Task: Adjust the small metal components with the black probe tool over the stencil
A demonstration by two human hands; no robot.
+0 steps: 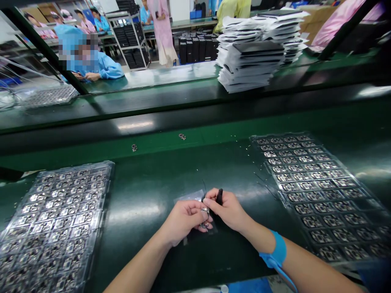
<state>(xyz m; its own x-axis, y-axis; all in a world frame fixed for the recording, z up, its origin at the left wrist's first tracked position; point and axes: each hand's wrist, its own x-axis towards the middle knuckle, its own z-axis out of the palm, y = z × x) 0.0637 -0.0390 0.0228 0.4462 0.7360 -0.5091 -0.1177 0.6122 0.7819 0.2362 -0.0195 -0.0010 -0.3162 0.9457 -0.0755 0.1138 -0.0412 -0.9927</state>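
Nice and close now: the left hand (182,221) pinches a small metal part (205,211) firmly in its fingertips, right hand (227,210) closed on a black tool (219,196) beside it, both kept low over a clear bag (190,196), between the left tray (73,167) and right tray (282,136).
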